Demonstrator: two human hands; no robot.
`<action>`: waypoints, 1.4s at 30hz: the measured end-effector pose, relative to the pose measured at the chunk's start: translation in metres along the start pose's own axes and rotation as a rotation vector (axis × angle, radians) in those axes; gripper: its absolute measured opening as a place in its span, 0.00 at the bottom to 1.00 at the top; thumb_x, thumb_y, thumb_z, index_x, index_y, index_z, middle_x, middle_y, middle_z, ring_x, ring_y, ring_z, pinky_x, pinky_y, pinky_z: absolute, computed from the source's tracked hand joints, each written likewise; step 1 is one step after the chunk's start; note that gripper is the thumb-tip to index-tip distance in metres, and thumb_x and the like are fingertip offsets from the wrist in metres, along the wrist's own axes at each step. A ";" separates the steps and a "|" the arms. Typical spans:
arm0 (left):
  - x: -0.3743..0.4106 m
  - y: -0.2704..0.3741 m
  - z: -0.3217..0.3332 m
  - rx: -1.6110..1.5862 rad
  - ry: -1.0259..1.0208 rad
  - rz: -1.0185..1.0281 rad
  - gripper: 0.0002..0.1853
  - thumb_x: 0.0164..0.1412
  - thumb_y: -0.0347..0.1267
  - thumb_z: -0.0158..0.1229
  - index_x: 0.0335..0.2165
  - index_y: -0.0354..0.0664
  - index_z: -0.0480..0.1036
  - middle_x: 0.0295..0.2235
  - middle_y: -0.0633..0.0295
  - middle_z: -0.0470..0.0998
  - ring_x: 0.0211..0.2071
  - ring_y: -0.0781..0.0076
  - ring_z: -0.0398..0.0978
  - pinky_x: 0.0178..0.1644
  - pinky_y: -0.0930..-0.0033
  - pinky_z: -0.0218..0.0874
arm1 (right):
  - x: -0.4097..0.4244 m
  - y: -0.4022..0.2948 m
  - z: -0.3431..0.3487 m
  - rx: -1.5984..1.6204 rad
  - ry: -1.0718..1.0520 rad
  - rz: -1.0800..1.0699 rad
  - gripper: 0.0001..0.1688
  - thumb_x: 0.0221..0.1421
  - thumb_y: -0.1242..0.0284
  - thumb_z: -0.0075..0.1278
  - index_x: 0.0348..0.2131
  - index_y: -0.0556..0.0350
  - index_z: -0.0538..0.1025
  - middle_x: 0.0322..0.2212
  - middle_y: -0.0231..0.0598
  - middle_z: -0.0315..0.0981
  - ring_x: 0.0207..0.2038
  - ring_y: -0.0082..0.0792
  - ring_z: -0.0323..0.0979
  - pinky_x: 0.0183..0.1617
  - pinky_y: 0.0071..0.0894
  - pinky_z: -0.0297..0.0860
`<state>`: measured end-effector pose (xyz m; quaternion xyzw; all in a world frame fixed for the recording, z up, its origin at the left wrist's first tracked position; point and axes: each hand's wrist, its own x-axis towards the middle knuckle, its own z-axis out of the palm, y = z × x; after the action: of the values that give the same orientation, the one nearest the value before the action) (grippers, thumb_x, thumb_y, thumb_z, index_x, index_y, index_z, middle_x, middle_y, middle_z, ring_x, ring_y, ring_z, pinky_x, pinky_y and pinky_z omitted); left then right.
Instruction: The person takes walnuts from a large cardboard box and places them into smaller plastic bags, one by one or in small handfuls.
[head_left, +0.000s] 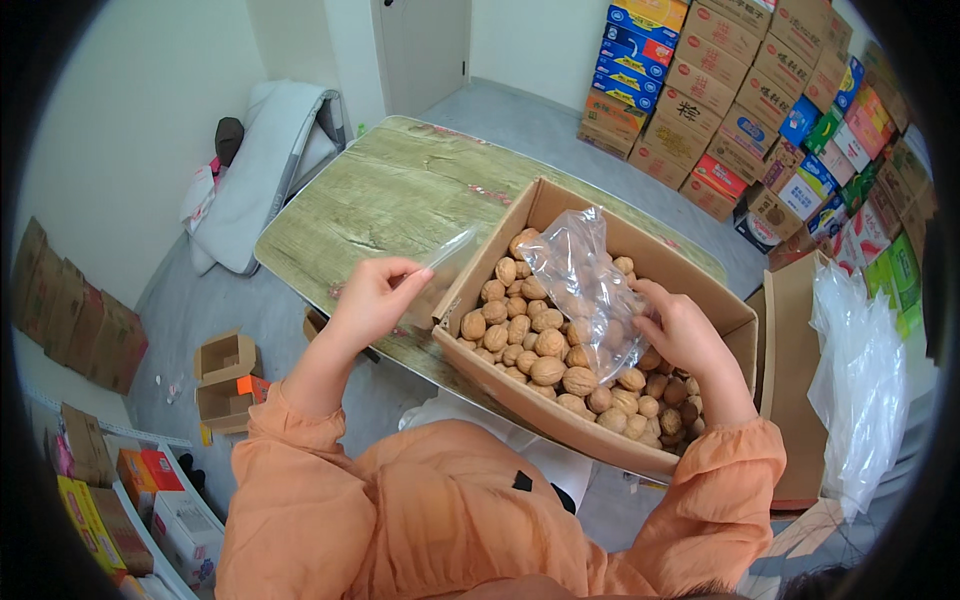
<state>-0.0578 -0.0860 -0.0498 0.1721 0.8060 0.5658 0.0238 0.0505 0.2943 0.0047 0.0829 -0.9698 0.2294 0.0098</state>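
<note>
A large open cardboard box (600, 446) full of whole walnuts (550, 343) stands on the table before me. Beside the box's left wall, my left hand (381, 296) pinches the upper edge of a clear plastic bag (450, 262) between thumb and fingers. Whether that bag holds anything is hard to tell behind the glare and the box wall. Over the walnuts, my right hand (679, 326) grips the side of another clear, crumpled plastic bag (574, 262). Walnuts show through its film; I cannot tell whether any are inside it.
The wood-patterned table (375, 187) extends beyond the box. More clear plastic (859, 382) hangs over a second carton (791, 375) at right. Stacked cartons (690, 109) line the far wall. A small open box (225, 394) lies on the floor at left, near a shelf (131, 499).
</note>
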 end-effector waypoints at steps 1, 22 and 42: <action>-0.005 0.002 0.000 0.031 0.012 0.029 0.13 0.59 0.33 0.59 0.32 0.31 0.79 0.19 0.68 0.75 0.22 0.85 0.66 0.26 0.76 0.58 | 0.001 0.000 0.001 0.006 0.002 -0.009 0.25 0.50 0.77 0.54 0.49 0.58 0.69 0.27 0.55 0.77 0.33 0.54 0.76 0.36 0.46 0.70; -0.008 0.124 0.017 0.394 -0.149 0.363 0.15 0.55 0.30 0.62 0.42 0.39 0.76 0.36 0.58 0.79 0.35 0.71 0.73 0.36 0.72 0.63 | -0.001 -0.002 -0.005 0.303 0.312 0.005 0.24 0.55 0.75 0.54 0.50 0.64 0.67 0.28 0.49 0.77 0.32 0.42 0.76 0.38 0.36 0.70; 0.095 0.152 0.172 0.150 -0.837 0.274 0.24 0.64 0.41 0.57 0.50 0.33 0.68 0.42 0.56 0.76 0.34 0.76 0.75 0.38 0.74 0.69 | -0.003 0.003 -0.010 0.633 0.272 0.079 0.11 0.59 0.72 0.47 0.29 0.63 0.75 0.20 0.30 0.70 0.23 0.19 0.65 0.27 0.24 0.65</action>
<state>-0.0686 0.1437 0.0436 0.4929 0.7356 0.3851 0.2601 0.0531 0.3024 0.0121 0.0131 -0.8428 0.5279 0.1039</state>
